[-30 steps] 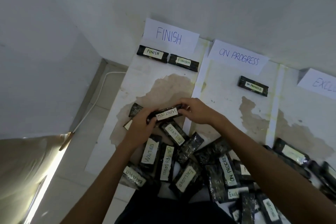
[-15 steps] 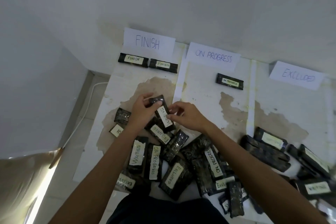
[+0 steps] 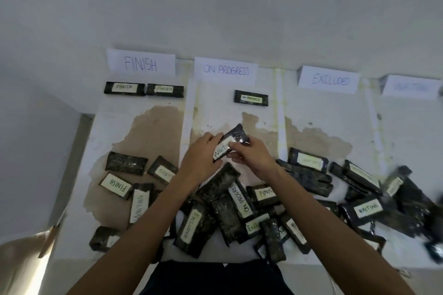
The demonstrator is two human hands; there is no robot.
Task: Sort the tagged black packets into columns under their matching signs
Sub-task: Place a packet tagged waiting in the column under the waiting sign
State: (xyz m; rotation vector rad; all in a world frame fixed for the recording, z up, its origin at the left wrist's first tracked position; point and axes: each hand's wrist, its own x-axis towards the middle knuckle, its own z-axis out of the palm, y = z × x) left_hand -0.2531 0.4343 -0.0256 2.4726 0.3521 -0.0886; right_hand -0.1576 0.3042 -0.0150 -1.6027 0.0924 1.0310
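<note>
Nearest the person, along the front of the worn white bench [image 3: 323,115], a loose heap of black wrapped packets with handwritten paper tags [image 3: 191,225] lies jumbled, some face down. Just beyond it, over the second column, the left hand [image 3: 200,159] and right hand [image 3: 251,158] hold one black packet tagged WAITING [image 3: 233,137] tilted off the surface, the fingers of both curled round its edges. Farther back lie a black packet tagged ON PROGRESS [image 3: 251,98] and two black packets tagged FINISH [image 3: 124,88]. Against the wall stand white paper signs: the FINISH sign [image 3: 141,63], ON PROGRESS sign [image 3: 226,70], EXCLUDED sign [image 3: 329,80] and a fourth sign [image 3: 410,86], its writing blurred.
</note>
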